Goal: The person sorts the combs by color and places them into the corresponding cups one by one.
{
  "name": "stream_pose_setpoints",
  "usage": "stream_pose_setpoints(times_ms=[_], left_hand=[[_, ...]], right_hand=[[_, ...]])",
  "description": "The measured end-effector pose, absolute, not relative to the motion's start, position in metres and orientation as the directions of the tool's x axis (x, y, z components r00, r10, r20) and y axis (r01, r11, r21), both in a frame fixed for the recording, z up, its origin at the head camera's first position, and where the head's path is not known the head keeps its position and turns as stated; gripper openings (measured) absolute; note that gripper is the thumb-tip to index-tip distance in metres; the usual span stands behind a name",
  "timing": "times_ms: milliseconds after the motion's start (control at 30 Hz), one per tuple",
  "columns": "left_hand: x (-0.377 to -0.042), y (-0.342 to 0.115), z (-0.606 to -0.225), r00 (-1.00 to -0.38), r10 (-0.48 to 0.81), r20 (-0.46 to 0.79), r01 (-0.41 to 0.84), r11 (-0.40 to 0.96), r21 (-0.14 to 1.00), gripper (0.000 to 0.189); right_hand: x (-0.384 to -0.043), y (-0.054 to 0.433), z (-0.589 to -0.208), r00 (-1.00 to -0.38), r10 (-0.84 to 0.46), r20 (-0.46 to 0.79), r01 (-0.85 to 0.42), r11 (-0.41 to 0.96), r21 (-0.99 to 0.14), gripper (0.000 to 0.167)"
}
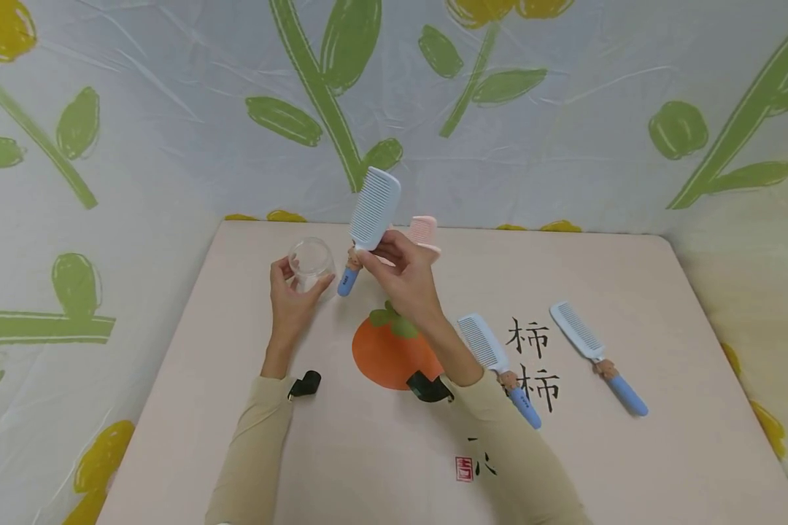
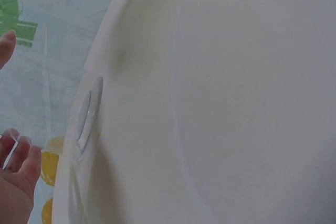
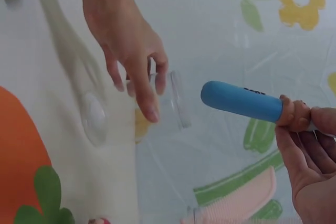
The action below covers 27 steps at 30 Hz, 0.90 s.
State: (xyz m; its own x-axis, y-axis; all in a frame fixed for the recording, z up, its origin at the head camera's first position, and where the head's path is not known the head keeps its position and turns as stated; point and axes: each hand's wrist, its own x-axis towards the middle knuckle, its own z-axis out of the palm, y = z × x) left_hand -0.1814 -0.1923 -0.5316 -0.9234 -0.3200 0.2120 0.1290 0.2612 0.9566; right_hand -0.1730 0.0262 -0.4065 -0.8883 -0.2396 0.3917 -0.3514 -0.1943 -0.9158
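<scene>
My left hand grips a clear cup above the far left part of the table; only part of that hand shows in the left wrist view. Between thumb and fingers, my right hand pinches a light blue comb at the small brown figure on its neck. The comb is raised, teeth end up, and its blue handle points down toward the cup, apart from it. A pink comb is partly hidden behind my right hand. In the right wrist view its teeth show below the held comb.
Two more blue combs lie on the table to the right, one beside my right forearm and one farther right. The pale tablecloth bears a printed orange persimmon and black characters. A flowered curtain hangs behind.
</scene>
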Motion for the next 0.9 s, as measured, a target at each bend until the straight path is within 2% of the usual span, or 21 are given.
stream_pose_setpoints(times_ms=[333, 467, 767, 900], left_hand=[[-0.185, -0.193, -0.533, -0.917, -0.326, 0.231, 0.182, 0.175, 0.968, 0.08], [-0.185, -0.19, -0.534, -0.914, -0.329, 0.236, 0.184, 0.181, 0.966, 0.081], [-0.169, -0.178, -0.5, -0.918, -0.327, 0.225, 0.176, 0.172, 0.969, 0.075], [-0.168, -0.178, -0.497, -0.916, -0.328, 0.23, 0.182, 0.17, 0.968, 0.074]], right_hand=[[-0.18, -0.006, -0.414, -0.905, -0.132, 0.403, -0.37, -0.218, -0.903, 0.032], [-0.183, -0.019, -0.418, -0.909, -0.094, 0.407, -0.382, -0.204, -0.901, 0.033], [-0.193, -0.038, -0.423, -0.901, -0.054, 0.429, -0.412, -0.2, -0.889, 0.028], [-0.198, -0.045, -0.427, -0.908, -0.067, 0.413, -0.391, -0.216, -0.895, 0.027]])
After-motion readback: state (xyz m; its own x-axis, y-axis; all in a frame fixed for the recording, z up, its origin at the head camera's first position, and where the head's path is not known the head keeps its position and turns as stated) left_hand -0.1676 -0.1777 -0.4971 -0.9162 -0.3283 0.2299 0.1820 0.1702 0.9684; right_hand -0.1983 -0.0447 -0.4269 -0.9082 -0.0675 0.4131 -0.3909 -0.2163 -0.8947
